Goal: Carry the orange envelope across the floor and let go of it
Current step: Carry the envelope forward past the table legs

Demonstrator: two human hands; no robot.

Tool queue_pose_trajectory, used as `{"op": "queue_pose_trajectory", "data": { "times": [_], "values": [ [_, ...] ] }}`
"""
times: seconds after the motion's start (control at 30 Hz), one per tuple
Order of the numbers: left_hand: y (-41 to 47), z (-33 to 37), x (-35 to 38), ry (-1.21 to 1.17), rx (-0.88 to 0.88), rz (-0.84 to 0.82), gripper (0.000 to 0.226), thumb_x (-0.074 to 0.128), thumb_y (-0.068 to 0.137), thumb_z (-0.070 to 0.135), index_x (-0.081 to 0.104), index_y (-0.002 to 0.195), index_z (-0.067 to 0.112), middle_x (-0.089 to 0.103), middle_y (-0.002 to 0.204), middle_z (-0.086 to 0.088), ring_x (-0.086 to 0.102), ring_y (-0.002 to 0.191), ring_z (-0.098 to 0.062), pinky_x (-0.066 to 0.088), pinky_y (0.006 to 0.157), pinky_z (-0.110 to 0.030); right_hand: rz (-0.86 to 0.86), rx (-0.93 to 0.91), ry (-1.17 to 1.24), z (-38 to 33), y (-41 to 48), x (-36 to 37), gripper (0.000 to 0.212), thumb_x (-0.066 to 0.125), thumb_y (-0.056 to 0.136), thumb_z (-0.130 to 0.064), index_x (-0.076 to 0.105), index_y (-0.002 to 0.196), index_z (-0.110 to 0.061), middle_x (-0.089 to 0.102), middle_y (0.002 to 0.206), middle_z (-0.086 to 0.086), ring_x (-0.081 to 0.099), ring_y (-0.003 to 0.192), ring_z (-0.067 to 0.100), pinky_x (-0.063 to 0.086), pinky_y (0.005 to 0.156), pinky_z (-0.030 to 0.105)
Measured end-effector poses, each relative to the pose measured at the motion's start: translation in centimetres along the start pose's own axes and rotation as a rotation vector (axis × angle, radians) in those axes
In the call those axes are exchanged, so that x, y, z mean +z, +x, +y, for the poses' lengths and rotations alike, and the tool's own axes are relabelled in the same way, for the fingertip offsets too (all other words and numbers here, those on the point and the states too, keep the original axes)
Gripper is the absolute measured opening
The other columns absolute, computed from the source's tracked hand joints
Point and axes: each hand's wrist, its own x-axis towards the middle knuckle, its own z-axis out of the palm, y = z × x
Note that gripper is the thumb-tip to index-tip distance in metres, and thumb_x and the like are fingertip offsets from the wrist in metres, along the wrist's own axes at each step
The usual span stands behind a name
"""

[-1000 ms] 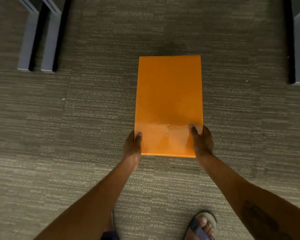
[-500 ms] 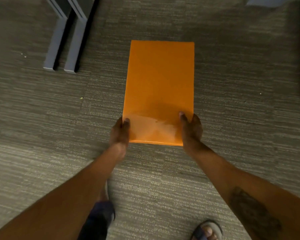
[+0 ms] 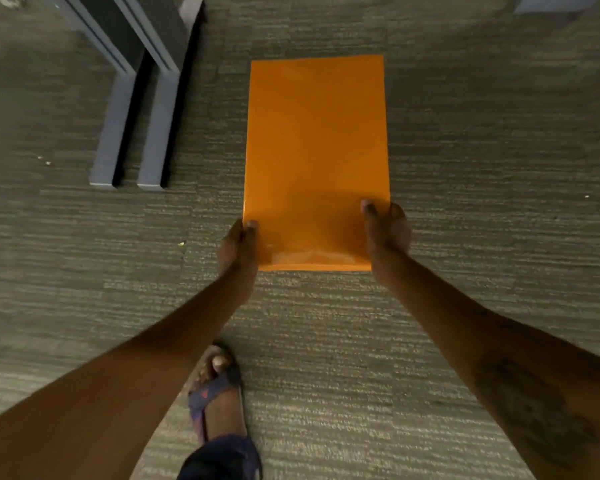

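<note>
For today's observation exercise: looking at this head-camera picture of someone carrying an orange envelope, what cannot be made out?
All in the head view:
- Underside of the orange envelope: faces away from the camera.
- Fingers of the left hand and right hand beneath it: hidden by the envelope; only thumbs show.
- Grey furniture legs: cut off by the top edge.
- Specks on the carpet: too small to identify.

No text, label, brand, number or sign can be read anywhere in the view. The upper face of the orange envelope point(image 3: 316, 161) is plain, with only a glossy sheen near its close edge. A dark marking on the right forearm point(image 3: 534, 410) is too blurred to make out as letters or figures, and the pattern on the sandal strap point(image 3: 207, 393) shows no legible writing.
</note>
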Motion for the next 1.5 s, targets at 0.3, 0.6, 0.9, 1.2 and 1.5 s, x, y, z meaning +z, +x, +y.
{"op": "queue_pose_trajectory", "data": {
  "times": [0.3,0.6,0.9,1.2,1.5],
  "values": [
    [6.8,0.6,-1.4,-0.013,0.017,-0.028,0.038,0.043,0.102,0.042,0.063,0.126,0.022,0.062,0.105,0.007,0.055,0.078,-0.005,0.039,0.065,-0.021,0.074,0.021,0.029,-2.6,2.1,5.5,0.041,0.054,0.092,-0.05,0.061,0.116,-0.018,0.054,0.089,-0.006,0.047,0.075,0.014,0.032,0.072,0.026],
    [8.6,-0.2,-1.2,0.143,-0.013,-0.071,0.043,0.036,0.103,0.045,0.06,0.128,0.02,0.059,0.104,0.003,0.055,0.091,-0.019,0.04,0.068,-0.026,0.099,0.017,-0.052,-2.0,2.6,6.9,0.04,0.052,0.093,-0.051,0.064,0.109,-0.016,0.054,0.083,-0.006,0.046,0.068,0.011,0.03,0.06,0.024],
    [8.8,0.7,-1.6,0.179,0.018,-0.133,0.048,0.03,0.104,0.045,0.054,0.132,0.014,0.063,0.124,-0.011,0.06,0.109,-0.033,0.05,0.086,-0.041,0.063,-0.031,-0.101,-2.6,2.1,6.8,0.044,0.049,0.096,-0.047,0.058,0.118,-0.01,0.053,0.092,-0.001,0.047,0.08,0.015,0.029,0.07,0.027],
    [6.7,1.3,-2.8,0.284,0.088,-0.141,0.064,0.029,0.104,0.047,0.01,0.158,0.019,0.026,0.162,-0.011,0.031,0.146,-0.033,0.031,0.114,-0.044,0.0,-0.186,-0.225,-2.5,-0.5,5.4,0.059,0.046,0.101,-0.032,0.026,0.152,-0.009,0.035,0.155,0.012,0.038,0.138,0.03,0.034,0.108,0.041],
    [4.4,1.3,-2.5,0.422,0.142,-0.033,0.067,0.024,0.103,0.053,0.02,0.157,0.014,0.023,0.163,-0.01,0.022,0.15,-0.03,0.02,0.121,-0.045,-0.022,-0.24,-0.329,-2.5,-2.5,3.7,0.064,0.038,0.102,-0.044,0.02,0.155,-0.013,0.016,0.162,0.007,0.018,0.148,0.027,0.021,0.116,0.047]
  ]
}}
